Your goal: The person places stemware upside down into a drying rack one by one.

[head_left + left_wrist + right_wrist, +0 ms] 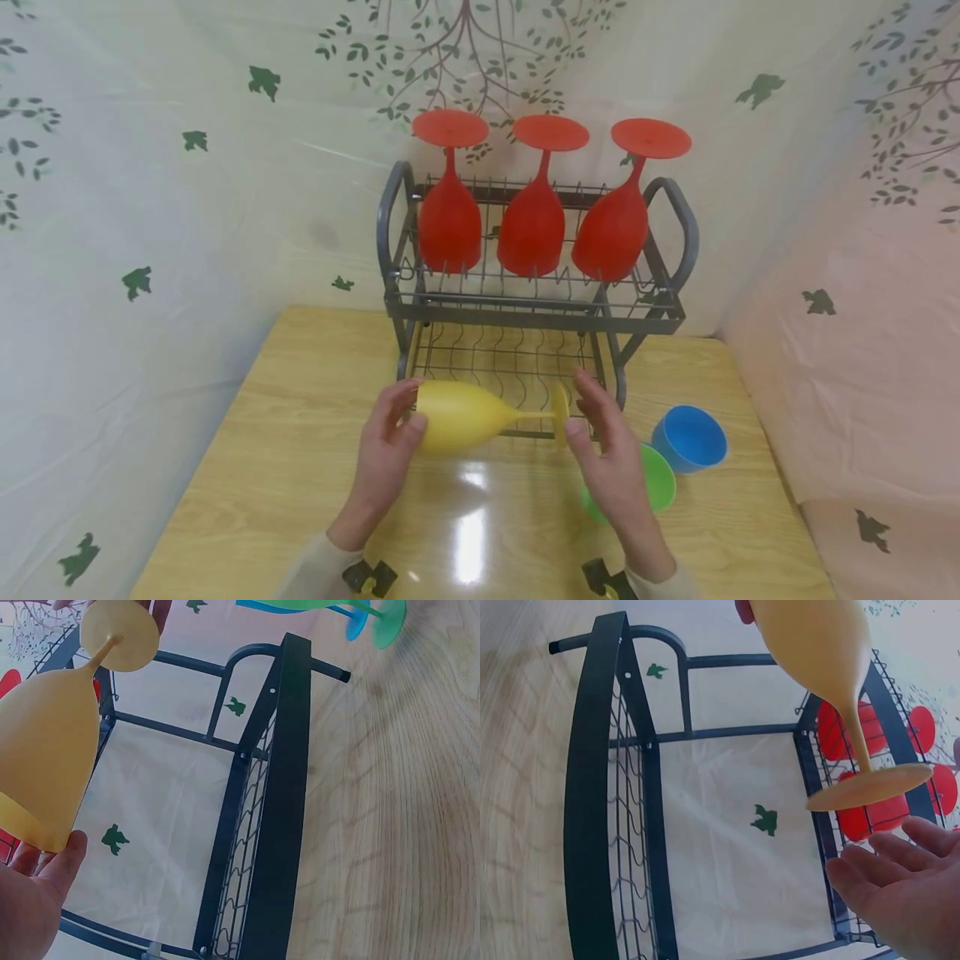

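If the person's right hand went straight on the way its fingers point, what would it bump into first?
Probably the dark dish rack ahead of the right hand, though depth is unclear; which bar, I can't tell. The foot of the yellow goblet appears just left of that path.

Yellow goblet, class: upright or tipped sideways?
Tipped sideways: in the head view, the yellow goblet is level, rim at the left hand, base by the right hand.

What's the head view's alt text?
Left hand pinches a sideways yellow goblet by its rim, open right hand by its base. Three upside-down red goblets top a dark rack behind; green goblet and blue goblet at right.
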{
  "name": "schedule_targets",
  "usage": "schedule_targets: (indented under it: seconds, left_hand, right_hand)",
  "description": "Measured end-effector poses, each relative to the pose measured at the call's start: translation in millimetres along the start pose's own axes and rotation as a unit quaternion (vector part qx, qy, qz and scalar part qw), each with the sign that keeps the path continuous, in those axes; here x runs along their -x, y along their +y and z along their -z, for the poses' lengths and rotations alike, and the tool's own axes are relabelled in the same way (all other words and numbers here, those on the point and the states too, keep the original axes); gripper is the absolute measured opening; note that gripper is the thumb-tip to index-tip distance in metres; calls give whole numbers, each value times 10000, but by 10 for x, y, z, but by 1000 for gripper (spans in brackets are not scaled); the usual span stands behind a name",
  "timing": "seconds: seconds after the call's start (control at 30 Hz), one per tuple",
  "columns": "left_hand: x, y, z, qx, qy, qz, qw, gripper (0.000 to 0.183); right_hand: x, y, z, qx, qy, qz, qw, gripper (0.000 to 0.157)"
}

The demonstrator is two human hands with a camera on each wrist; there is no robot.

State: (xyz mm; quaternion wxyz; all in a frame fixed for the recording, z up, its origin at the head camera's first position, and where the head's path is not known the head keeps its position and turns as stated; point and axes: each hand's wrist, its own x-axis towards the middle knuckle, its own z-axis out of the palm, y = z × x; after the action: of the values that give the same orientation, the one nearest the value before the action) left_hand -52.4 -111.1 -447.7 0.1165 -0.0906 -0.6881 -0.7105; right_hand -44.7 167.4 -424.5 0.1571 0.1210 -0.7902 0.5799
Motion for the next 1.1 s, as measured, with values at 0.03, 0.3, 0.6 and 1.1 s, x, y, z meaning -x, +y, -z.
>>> schedule_targets:
  seconds: [0.03, 0.3, 0.6, 1.1]
  left_hand:
    - [2, 4, 3, -35, 18, 84, 10000, 40]
    - [4, -28, 37, 195, 82, 245, 9995, 40]
    - [-11, -54, 34, 383, 270, 368, 9982, 39]
    - [-24, -109, -215, 1074, 694, 889, 9878, 31]
  right_hand:
    - [-3, -1, -15, -74, -6, -37, 10000, 56]
    - [4, 16, -128, -810, 51, -595, 9949, 62]
    - [48, 56, -251, -1407, 139, -945, 9854, 68]
    - [81, 162, -533, -1799, 39, -1132, 9771, 63]
